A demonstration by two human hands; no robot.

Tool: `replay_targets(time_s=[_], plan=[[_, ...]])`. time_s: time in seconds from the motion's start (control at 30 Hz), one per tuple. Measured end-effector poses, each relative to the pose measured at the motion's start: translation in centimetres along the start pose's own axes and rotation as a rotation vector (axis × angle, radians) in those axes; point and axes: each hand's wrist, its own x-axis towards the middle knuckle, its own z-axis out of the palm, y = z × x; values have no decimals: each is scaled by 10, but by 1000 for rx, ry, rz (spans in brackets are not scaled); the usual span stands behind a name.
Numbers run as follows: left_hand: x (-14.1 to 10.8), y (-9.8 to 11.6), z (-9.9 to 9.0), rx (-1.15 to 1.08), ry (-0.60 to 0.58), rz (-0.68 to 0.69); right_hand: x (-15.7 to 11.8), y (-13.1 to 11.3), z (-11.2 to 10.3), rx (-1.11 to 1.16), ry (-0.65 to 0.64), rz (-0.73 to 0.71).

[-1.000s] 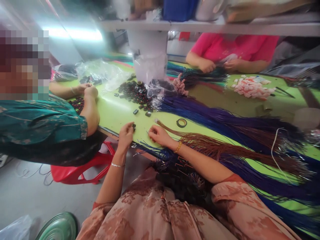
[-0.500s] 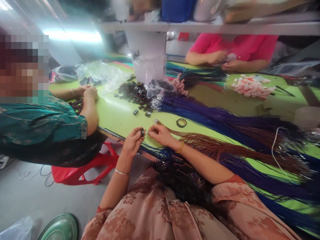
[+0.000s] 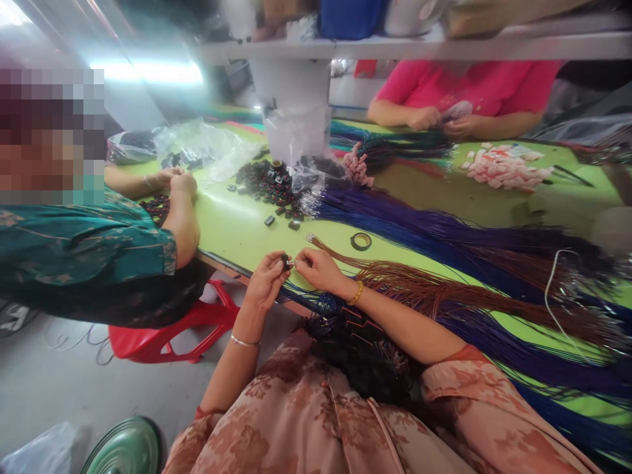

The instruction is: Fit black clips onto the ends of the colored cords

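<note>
Swung in since a second ago, the left hand (image 3: 266,282) is set just beside the right hand (image 3: 320,268). A black connector (image 3: 286,262) is pinched in the left, just left of the silver wire end (image 3: 291,263) pinched by the right; the connector's long axis cannot be told. Beyond, a tape roll (image 3: 353,242) and brown wires (image 3: 405,282) are laid on the green table (image 3: 217,214).
</note>
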Motion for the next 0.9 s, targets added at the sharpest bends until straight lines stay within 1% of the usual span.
replay_targets(time_s=[0.23, 0.4, 0.53, 0.63, 0.8, 0.9], plan=[[0, 1, 1, 50, 37, 34, 1, 1, 3, -4, 13, 47], [-3, -5, 8, 116, 78, 69, 1, 1, 6, 8, -20, 83], [-6, -8, 12, 145, 119, 116, 0, -2, 3, -26, -51, 5], [-6, -6, 12, 124, 146, 113, -1, -3, 0, -27, -84, -47], [-7, -4, 12, 186, 140, 117, -3, -2, 3, -56, -88, -30], [-7, -6, 10, 214, 127, 95, -1, -1, 2, -33, -119, 0]])
